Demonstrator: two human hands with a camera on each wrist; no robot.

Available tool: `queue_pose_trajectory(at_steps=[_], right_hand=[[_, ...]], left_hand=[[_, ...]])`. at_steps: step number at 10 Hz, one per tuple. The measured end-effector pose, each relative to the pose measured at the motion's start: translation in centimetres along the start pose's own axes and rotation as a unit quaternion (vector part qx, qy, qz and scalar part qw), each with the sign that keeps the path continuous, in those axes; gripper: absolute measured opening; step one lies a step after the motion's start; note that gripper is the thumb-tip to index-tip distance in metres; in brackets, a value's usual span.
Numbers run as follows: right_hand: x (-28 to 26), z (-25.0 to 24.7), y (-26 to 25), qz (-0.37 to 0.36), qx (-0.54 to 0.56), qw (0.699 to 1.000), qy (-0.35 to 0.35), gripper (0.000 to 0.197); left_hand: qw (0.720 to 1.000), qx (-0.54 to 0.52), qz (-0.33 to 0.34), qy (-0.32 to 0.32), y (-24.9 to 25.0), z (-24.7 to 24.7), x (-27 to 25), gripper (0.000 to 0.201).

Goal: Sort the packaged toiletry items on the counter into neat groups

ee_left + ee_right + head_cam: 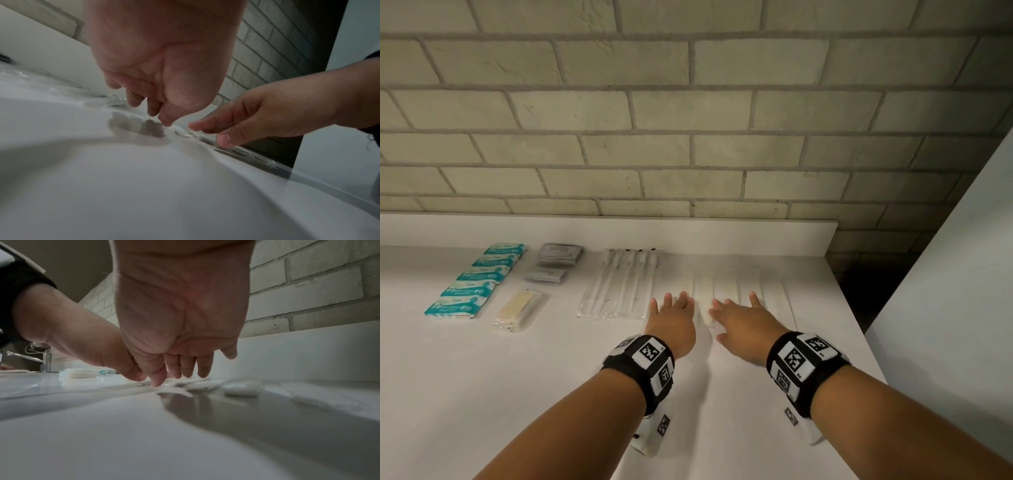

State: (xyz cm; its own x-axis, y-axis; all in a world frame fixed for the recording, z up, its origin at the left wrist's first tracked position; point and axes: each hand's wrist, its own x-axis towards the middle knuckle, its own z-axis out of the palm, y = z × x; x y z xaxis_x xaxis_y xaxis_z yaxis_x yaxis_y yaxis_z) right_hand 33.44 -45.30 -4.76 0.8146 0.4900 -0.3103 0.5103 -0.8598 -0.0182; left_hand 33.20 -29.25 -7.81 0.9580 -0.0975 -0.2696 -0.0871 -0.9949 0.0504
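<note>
On the white counter (517, 377) a row of flat white packets (726, 287) lies side by side at the right. My left hand (673, 310) and right hand (739, 315) are spread palm-down over the near ends of these packets, close together, fingers straight and loosely apart. In the right wrist view the right hand's fingertips (186, 371) come down on the white packets (242, 389). In the left wrist view the left hand's fingers (152, 108) hang just above the surface. Neither hand grips anything.
Further left lie clear-wrapped toothbrushes (619, 284), a cream comb packet (518, 310), grey sachets (558, 255) and a column of teal packets (479, 277). A brick wall rises behind the backsplash (688, 233). The counter ends at right (859, 325); a tap (44, 360) stands far left.
</note>
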Motion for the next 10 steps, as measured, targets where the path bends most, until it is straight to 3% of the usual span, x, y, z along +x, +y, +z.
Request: queue_pose_trajectory(at_steps=[2, 3, 4, 5, 6, 7, 8, 9, 10], right_hand=[[-0.2, 0.6, 1.0, 0.077, 0.008, 0.997, -0.023, 0.042], [-0.6, 0.5, 1.3, 0.083, 0.037, 0.996, 0.001, 0.044], [-1.0, 0.0, 2.0, 0.137, 0.040, 0.990, 0.008, 0.043], [-1.6, 0.0, 2.6, 0.170, 0.036, 0.985, -0.018, 0.040], [-2.0, 0.4, 3.2, 0.164, 0.045, 0.985, -0.022, 0.039], [-2.7, 0.3, 4.2, 0.196, 0.052, 0.979, 0.002, 0.041], [-3.6, 0.2, 5.1, 0.227, 0.045, 0.973, -0.012, 0.040], [-4.1, 0.7, 5.2, 0.233, 0.055, 0.970, -0.033, 0.045], [-4.9, 0.5, 5.3, 0.233, 0.080, 0.969, 0.001, 0.050]], left_hand=[[0.997, 0.016, 0.077, 0.004, 1.6, 0.2, 0.1, 0.063], [0.996, 0.012, 0.078, 0.030, 2.3, 0.1, 0.1, 0.062], [0.993, 0.012, 0.111, 0.031, 3.6, -0.3, 0.1, 0.068], [0.991, 0.031, 0.131, 0.006, 5.0, -0.7, 0.1, 0.068], [0.993, 0.032, 0.112, -0.021, 5.6, -0.9, 0.0, 0.065], [0.994, 0.022, 0.111, 0.012, 6.1, -0.8, -0.2, 0.065], [0.988, 0.009, 0.151, 0.024, 7.2, -0.9, -0.4, 0.066], [0.984, 0.031, 0.174, -0.015, 8.7, -0.9, -0.1, 0.066], [0.986, 0.026, 0.166, -0.006, 9.2, -1.1, -0.1, 0.064]])
